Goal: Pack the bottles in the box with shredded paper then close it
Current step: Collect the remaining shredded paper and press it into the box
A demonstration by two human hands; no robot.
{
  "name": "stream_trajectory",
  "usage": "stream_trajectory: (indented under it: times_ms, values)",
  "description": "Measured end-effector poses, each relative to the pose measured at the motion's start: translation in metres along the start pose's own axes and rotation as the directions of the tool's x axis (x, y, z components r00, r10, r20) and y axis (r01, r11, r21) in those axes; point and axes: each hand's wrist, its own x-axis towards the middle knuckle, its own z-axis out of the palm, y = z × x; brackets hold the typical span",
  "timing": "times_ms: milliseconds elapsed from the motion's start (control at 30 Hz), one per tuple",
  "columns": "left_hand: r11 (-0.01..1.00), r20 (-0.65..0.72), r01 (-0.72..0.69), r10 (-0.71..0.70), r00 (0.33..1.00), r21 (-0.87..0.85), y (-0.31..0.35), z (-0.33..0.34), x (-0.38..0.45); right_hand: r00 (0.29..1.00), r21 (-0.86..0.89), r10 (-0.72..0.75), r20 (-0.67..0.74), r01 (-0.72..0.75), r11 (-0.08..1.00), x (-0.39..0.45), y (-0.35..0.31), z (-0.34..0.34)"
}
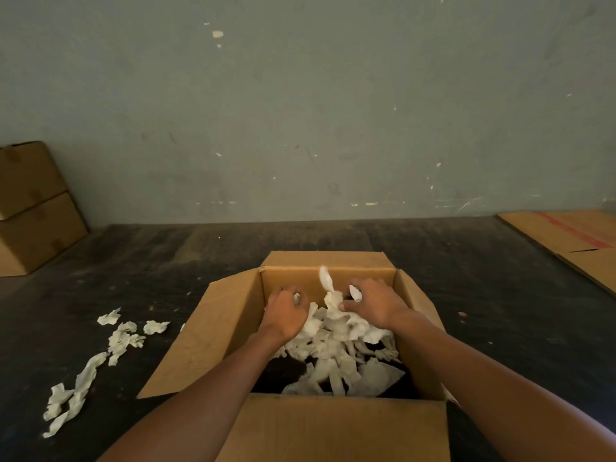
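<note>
A grey-green wall [300, 111] fills the upper half of the view; below it lies a dark floor [166, 268]. At 6 o'clock stands the open box [220, 331], its four flaps spread outward, no print legible on it. Two stacked cartons [31, 208] sit at 9 o'clock against the wall, and a flattened carton [566, 241] with a red stripe lies at 3 o'clock; no writing on it can be read. Inside the box, shredded paper [336, 348] is heaped toward the far and right side, with dark gaps at its near left. No bottles can be made out. Loose scraps [83, 371] trail over the floor at 8 o'clock. The left hand [286, 311] curls round a shred near the far wall. The right hand [373, 303] grips paper too, strips sticking up past its fingers.
</note>
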Motion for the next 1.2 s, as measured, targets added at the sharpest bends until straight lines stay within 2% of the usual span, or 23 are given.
stream_trajectory:
  times_ms: [133,233,367,467,600,700,800,867,967,1100,1200]
  values:
    - [1.0,-0.01,0.024,-0.024,1.0,0.01,0.004,-0.003,0.0,0.997,-0.063,0.044,-0.064,-0.048,0.997,0.0,-0.003,0.001]
    - [0.999,-0.005,-0.004,0.004,1.0,0.042,0.004,-0.003,0.003,0.999,0.018,0.03,-0.018,-0.029,0.999,0.007,0.0,0.007]
    - [0.992,-0.009,-0.078,0.077,0.997,-0.097,-0.005,0.002,0.008,0.996,0.067,-0.067,0.063,0.062,0.996,0.011,0.006,0.013]
    - [0.995,-0.01,-0.089,0.089,0.996,-0.039,-0.009,0.004,0.008,0.999,0.006,-0.029,0.037,0.029,1.0,0.011,0.007,0.018]
    - [0.979,0.045,0.097,-0.106,0.993,0.181,-0.021,0.01,0.011,0.991,-0.076,0.091,0.096,-0.084,0.994,0.007,0.004,0.023]
    - [0.969,0.166,0.135,-0.17,0.971,0.208,-0.034,0.017,0.016,0.962,-0.067,0.176,0.207,-0.166,0.984,0.008,0.002,0.027]
    - [0.967,0.347,0.131,-0.202,0.916,0.217,-0.045,0.021,0.018,0.941,-0.067,0.216,0.262,-0.206,0.976,0.009,0.004,0.027]
    - [0.955,0.457,0.172,-0.269,0.848,0.243,-0.046,0.025,0.015,0.94,-0.094,0.194,0.282,-0.174,0.98,0.009,0.008,0.031]
    - [0.931,0.588,0.117,-0.312,0.746,0.346,-0.047,0.037,0.012,0.889,-0.186,0.227,0.396,-0.165,0.969,0.02,0.032,0.073]
    - [0.904,0.661,0.029,-0.333,0.673,0.426,-0.051,0.062,0.012,0.79,-0.193,0.294,0.538,-0.224,0.955,0.049,0.088,0.131]
    - [0.881,0.667,-0.009,-0.351,0.657,0.472,-0.053,0.066,0.018,0.771,-0.26,0.262,0.58,-0.13,0.957,0.054,0.085,0.135]
